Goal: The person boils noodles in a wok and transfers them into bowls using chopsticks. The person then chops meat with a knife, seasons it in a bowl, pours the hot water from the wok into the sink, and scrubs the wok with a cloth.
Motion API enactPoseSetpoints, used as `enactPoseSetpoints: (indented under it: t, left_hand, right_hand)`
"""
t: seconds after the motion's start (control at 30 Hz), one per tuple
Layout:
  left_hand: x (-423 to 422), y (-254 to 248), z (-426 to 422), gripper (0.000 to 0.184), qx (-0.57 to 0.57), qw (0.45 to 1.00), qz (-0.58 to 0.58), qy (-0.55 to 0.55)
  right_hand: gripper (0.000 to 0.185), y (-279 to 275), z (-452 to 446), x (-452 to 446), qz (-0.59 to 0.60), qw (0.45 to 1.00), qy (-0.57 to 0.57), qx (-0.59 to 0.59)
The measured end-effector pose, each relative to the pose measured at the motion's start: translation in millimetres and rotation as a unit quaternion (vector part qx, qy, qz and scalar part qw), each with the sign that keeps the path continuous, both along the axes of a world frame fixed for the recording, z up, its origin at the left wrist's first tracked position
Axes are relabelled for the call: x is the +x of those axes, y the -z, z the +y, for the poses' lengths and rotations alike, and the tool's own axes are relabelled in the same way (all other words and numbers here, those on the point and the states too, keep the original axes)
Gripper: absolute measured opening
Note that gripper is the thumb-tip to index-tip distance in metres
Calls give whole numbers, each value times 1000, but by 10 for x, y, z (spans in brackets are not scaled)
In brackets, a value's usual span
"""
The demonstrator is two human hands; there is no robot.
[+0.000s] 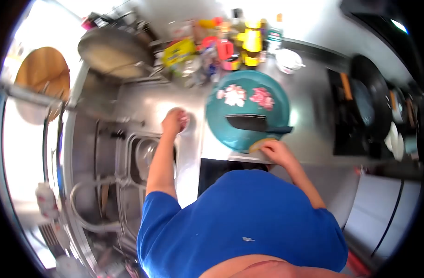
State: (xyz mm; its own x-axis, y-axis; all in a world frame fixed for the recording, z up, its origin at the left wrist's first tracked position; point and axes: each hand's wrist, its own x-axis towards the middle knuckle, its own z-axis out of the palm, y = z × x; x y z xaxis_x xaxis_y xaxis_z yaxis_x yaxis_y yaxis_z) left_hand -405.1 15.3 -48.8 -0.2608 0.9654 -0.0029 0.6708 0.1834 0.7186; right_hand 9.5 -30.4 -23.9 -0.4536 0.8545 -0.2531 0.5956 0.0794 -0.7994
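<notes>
On the steel counter stands a round teal cutting board (pixel 216 118). Two heaps of chopped meat lie on it, one paler (pixel 234 95) and one pinker (pixel 262 98). Below them a kitchen knife (pixel 246 122) with a dark blade lies flat, its handle pointing right over the board's edge. My left hand (pixel 173 122), left of the board, is closed at a small bowl (pixel 187 123) with something pink in it; the fingers partly hide it. At the board's near edge my right hand (pixel 275 151) pinches a yellowish, curved piece (pixel 259 145) whose kind is unclear.
Bottles, including a yellow one (pixel 252 41), and packets (pixel 179 53) line the back wall. A white cup (pixel 289 60) stands behind the board. At left are a sink (pixel 133 139) and a large pan (pixel 114 53); at right, a black wok (pixel 369 88) on the stove.
</notes>
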Motion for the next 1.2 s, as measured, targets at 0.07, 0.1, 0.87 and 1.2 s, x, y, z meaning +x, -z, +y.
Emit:
enactPoseSetpoints:
  t: [0.07, 0.1, 0.87, 1.2]
  left_hand:
    - [-34, -206, -6, 33, -100, 974, 202, -17]
    - [-48, -365, 0, 36, -129, 980, 147, -18]
    - [35, -252, -78, 11, 33, 990, 139, -3]
    - [18, -42, -42, 12, 92, 984, 152, -14]
  right_hand:
    - [19, -183, -2, -34, -7, 998, 15, -64]
    - [19, -146, -10, 10, 5, 999, 25, -45]
    - [17, -97, -24, -227, -8, 997, 11, -73]
    - [18, -19, -57, -310, 17, 995, -73, -64]
